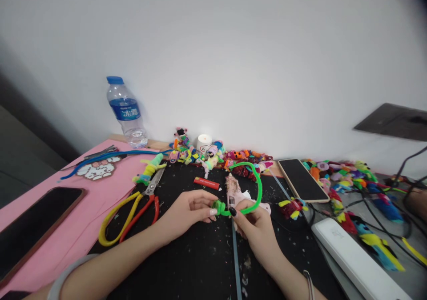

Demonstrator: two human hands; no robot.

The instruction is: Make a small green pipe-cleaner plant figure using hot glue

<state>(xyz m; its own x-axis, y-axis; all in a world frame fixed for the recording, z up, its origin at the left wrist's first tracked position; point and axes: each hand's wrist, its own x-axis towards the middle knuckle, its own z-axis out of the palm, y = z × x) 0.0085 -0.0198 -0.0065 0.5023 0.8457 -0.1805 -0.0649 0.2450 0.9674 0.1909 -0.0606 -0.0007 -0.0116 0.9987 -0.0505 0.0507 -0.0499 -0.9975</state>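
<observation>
We've our L hand pinching a green pipe cleaner at its coiled end & our R hand clamped on its strand just beside, right of the scissors.

- On the clear plastic water bottle with a blue cap, a wraparound blue label is carried. Large white Chinese-style characters are printed across it, with a line of much smaller white print above; neither can be read with certainty.
- On the small, flat, red oblong object, a row of tiny white print is borne along the length; it is too small to be made out.
- On the short white cylinder, red marks are seen around the lower side, but no word can be read.
- On the long white rounded slab, a faint grey mark is shown near the far end, illegible.
</observation>
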